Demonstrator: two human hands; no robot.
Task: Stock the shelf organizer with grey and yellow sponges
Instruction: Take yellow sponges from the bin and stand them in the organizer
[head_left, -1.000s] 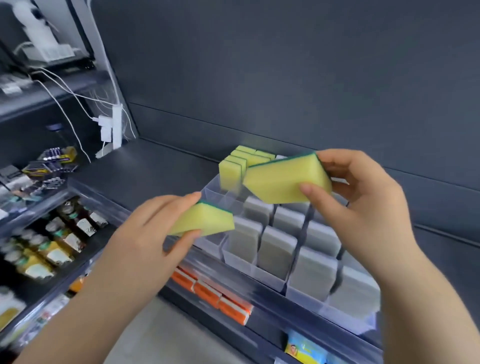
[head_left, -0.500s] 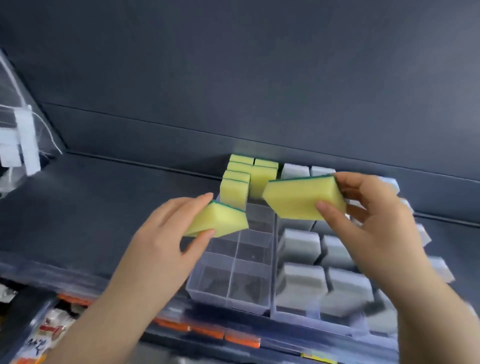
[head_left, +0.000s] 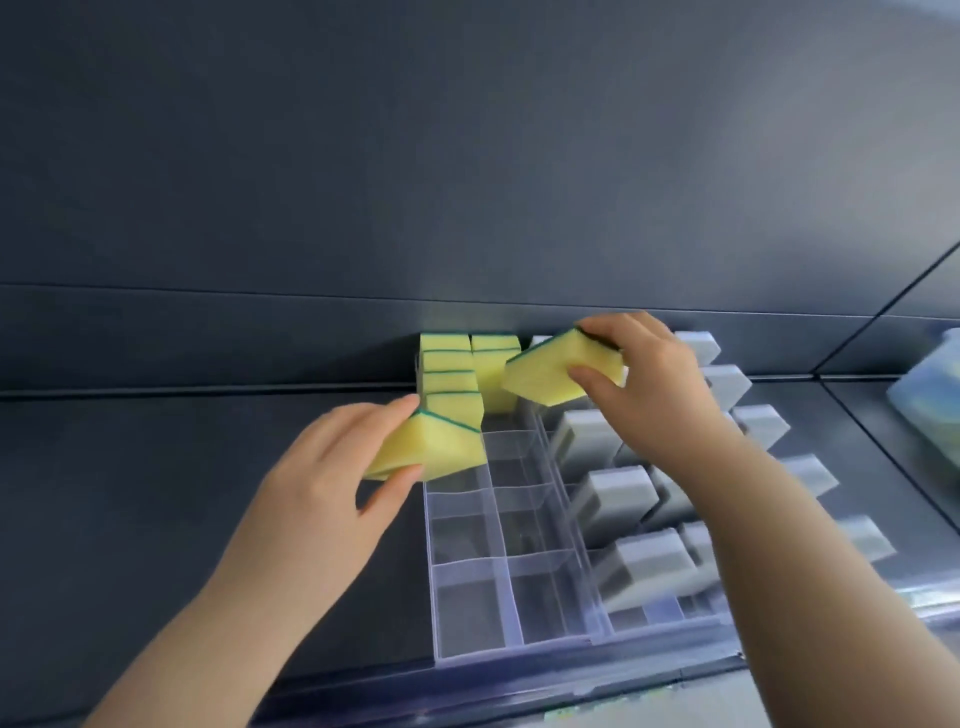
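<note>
In the head view, the right forearm crosses the grey sponges (head_left: 618, 499) that stand in the right half of the clear shelf organizer (head_left: 470, 603). Several are partly hidden, so their rows cannot be counted, and those nearest the front are smeared by blur. At the far right a pale bluish container (head_left: 930, 395) is cut off by the frame edge and too blurred to identify. The right hand (head_left: 649, 400) pinches the upper yellow sponge (head_left: 550, 371) between thumb and fingers. It is tilted in the air over the back of the organizer and covers part of the rear grey row. The left hand (head_left: 332, 478) grips the lower yellow sponge (head_left: 431, 447), green edge up, at the organizer's left wall. It is just in front of the stocked yellow sponges (head_left: 449, 364), which stand upright in the two back-left columns, and it hides the compartment beneath it. Dividers of the front-left compartments show through the clear plastic. The organizer sits on a dark shelf (head_left: 208, 493) against a dark back panel (head_left: 467, 156), with a clear rail (head_left: 519, 691) along the shelf's front edge.
</note>
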